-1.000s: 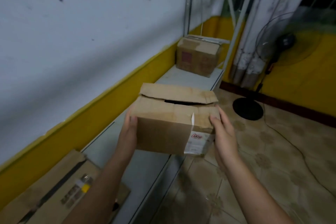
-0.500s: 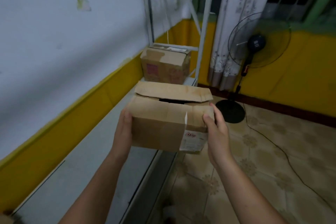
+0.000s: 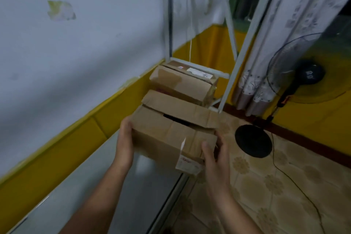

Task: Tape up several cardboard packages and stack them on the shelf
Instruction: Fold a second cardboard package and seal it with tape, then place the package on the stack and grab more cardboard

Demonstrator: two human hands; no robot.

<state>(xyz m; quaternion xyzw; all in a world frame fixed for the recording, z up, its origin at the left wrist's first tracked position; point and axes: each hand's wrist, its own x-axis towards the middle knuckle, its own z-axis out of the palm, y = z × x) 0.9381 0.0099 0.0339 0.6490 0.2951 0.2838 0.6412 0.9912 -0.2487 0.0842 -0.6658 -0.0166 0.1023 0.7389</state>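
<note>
- The fingers (image 3: 206,148) of the right hand (image 3: 214,156) clasp the right end of the worn brown cardboard box (image 3: 167,138), with the thumb on its near face. The left hand (image 3: 124,144) grips the left end, most of its fingers hidden behind the box.
- The box is held in the air over the front edge of the grey metal shelf (image 3: 114,186). It is nearer than half a second ago to the taped brown carton (image 3: 182,83) at the shelf's far end, and now partly covers it in view.
- Its top flaps gape with a dark slit between them; the contents cannot be seen.
- The open top faces up. The long axis runs hand to hand, the right end lower and nearer, with a white label (image 3: 187,163) on that corner.
</note>
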